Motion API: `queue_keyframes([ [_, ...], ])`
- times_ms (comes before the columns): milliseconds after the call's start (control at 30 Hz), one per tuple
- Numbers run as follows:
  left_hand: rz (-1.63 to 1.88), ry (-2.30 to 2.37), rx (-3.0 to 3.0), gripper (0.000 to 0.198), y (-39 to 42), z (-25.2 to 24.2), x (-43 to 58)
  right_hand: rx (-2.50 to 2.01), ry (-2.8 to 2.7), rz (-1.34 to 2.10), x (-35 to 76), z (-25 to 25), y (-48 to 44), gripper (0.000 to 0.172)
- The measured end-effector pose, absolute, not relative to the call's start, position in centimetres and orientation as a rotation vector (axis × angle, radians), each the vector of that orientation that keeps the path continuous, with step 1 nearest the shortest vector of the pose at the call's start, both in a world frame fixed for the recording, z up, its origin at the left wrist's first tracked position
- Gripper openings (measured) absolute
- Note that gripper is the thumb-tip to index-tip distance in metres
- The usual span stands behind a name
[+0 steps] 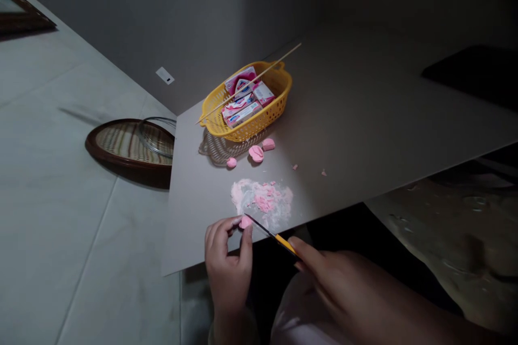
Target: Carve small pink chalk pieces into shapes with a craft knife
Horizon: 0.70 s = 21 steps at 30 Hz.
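Note:
Near the table's front edge, my left hand pinches a small pink piece of soap between thumb and fingers. In my right hand is a knife with a yellow handle and a thin dark blade, its tip touching or very close to the soap. Just beyond my hands lies a patch of pink shavings and powder. Farther back rest a carved pink soap piece, a pink chunk and a small rounded pink lump.
A yellow plastic basket holds several pink-and-white soap boxes, with a thin wooden stick laid across its rim. It stands on the grey table near the wall. Left of the table is a brown-rimmed stool with coiled wire.

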State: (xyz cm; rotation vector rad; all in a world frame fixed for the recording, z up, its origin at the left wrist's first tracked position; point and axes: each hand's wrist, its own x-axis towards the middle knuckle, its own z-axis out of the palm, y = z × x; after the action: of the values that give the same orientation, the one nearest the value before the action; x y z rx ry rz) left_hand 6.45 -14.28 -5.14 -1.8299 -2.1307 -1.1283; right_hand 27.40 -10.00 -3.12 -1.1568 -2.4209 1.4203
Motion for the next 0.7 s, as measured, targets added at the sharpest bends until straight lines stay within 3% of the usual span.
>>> queue_keyframes([
  [200, -1.137, -2.077, -1.831, 0.006, -14.3, -5.1, 6.5, -1.206, -2.449, 1.542, 27.2, -2.3, -9.6, 0.054],
  [400, -1.163, -2.051, -1.844, 0.006, -14.3, -5.1, 6.5, -1.290, -2.654, 1.259, 26.3, -3.7, -10.4, 0.076],
  [700, -1.237, -2.129, -1.844, 0.006, -14.4, -5.3, 6.2, -1.232, -2.820, 0.946, 25.5, -3.7, -10.9, 0.079],
])
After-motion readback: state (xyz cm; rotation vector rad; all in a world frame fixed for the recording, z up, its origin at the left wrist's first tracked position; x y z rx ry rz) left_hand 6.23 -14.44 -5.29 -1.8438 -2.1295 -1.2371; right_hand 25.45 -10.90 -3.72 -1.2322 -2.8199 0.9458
